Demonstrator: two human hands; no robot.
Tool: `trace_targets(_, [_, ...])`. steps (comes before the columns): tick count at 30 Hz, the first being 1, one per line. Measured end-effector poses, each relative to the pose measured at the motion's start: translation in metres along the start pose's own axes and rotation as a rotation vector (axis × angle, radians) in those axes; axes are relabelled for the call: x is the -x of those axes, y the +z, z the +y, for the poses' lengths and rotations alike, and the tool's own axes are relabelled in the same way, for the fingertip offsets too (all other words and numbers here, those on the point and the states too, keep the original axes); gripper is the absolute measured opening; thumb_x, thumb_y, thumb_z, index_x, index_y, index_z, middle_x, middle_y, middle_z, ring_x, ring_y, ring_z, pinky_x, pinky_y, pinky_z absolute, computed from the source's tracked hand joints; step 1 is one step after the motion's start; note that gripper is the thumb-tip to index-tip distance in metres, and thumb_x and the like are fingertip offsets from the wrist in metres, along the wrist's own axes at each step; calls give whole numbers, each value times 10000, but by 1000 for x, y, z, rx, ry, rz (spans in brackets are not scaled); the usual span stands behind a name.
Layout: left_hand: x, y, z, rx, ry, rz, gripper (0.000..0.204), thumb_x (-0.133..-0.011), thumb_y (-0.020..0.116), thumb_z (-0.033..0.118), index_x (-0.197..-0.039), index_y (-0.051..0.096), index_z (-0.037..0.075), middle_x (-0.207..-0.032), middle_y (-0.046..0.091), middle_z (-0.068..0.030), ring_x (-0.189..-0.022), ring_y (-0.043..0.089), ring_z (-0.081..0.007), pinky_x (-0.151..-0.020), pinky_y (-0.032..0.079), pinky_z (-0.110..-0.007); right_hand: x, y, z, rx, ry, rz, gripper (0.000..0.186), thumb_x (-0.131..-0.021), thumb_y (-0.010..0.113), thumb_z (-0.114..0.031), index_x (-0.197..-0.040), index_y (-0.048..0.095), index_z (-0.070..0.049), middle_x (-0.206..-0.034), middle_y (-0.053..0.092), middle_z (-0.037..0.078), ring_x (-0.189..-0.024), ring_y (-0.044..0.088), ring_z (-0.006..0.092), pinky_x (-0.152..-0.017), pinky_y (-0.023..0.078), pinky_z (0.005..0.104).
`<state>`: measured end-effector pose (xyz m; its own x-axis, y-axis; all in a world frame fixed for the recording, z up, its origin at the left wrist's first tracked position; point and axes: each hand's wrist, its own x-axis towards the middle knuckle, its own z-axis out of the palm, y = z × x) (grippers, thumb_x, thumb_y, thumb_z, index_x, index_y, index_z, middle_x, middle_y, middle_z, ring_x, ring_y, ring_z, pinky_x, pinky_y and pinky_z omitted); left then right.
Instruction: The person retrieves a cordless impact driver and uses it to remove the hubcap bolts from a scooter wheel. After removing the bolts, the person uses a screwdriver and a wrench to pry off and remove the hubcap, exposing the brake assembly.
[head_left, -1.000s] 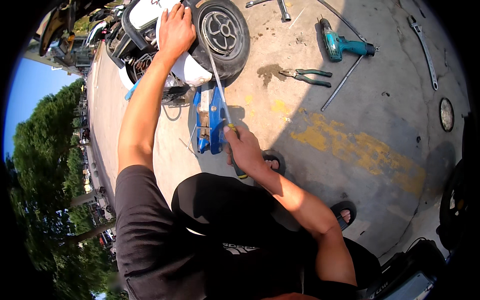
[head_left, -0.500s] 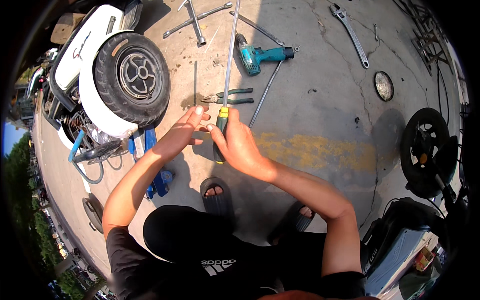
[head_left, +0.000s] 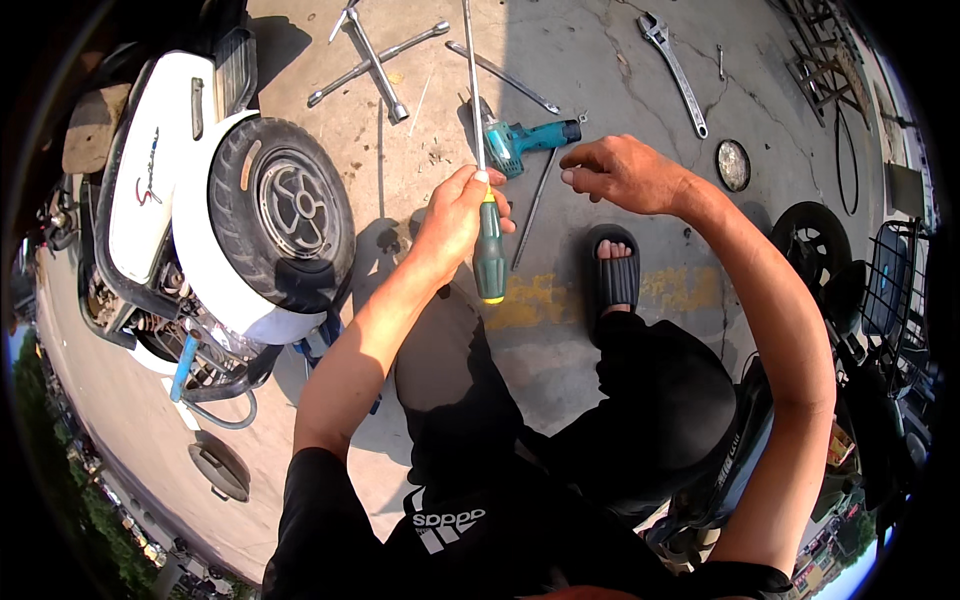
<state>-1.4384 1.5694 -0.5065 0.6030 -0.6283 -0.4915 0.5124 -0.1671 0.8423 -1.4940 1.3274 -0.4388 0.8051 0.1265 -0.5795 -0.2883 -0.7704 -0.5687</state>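
Observation:
My left hand (head_left: 452, 218) is closed round the upper end of a long screwdriver (head_left: 490, 258), where the shaft meets the dark green and yellow handle. Its handle hangs down toward me, while the thin metal shaft points away and runs out of the top of the view. Apart from it, my right hand (head_left: 635, 175) is held out to the right with its fingers partly bent, thumb and forefinger apart, and nothing seen in them. Beyond both hands a teal cordless drill (head_left: 542, 136) lies on the ground.
At left a white scooter (head_left: 165, 130) lies tipped with its rear wheel (head_left: 300, 205) facing me. A cross wrench (head_left: 372, 68), metal bar (head_left: 505, 77), thin rod (head_left: 537, 208), adjustable wrench (head_left: 676, 75) and round dish (head_left: 733, 165) lie on the concrete. Another wheel (head_left: 800, 235) stands at right.
The screwdriver has passed from my right hand to my left. My right hand has let go and moved right and away. My right foot has stepped forward, and the pliers are now out of sight.

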Motion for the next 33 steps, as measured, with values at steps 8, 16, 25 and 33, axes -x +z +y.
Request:
trace_targets(8, [-16, -58, -22, -726, -96, 38, 212, -981, 609, 232, -1068, 569, 44, -796, 633, -122, -654, 630, -280, -657, 484, -395, -202, 1, 160, 987, -326, 496, 643, -877, 564, 13, -1495, 408, -69, -1465, 510, 71, -1237, 562, 224, -895, 551, 331])
trace_targets(16, [81, -88, 36, -920, -404, 209, 145, -960, 614, 154, -967, 575, 15, -812, 642, -196, -818, 638, -435, -709, 478, -501, -380, -40, 201, 1395, -981, 65, 563, -956, 491, -179, -1502, 407, -69, -1565, 395, 103, -1401, 436, 249, -1063, 446, 436])
trace_targets(25, [181, -21, 43, -630, -776, 711, 141, -974, 594, 122, -988, 602, -18, -747, 592, -229, -697, 561, -446, -650, 444, -470, -418, -74, 160, 1402, -1472, -293, 135, -907, 557, -190, -973, 595, -78, -1127, 595, 109, -1206, 534, 273, -1010, 443, 417])
trace_targets(33, [223, 29, -32, -430, -699, 1066, 162, -980, 598, 96, -1092, 637, -14, -770, 645, -196, -685, 639, -360, -648, 497, -397, -395, -89, 142, 1612, -1377, -292, 116, -859, 591, -162, -960, 568, -110, -948, 562, 51, -977, 558, 226, -850, 470, 367])
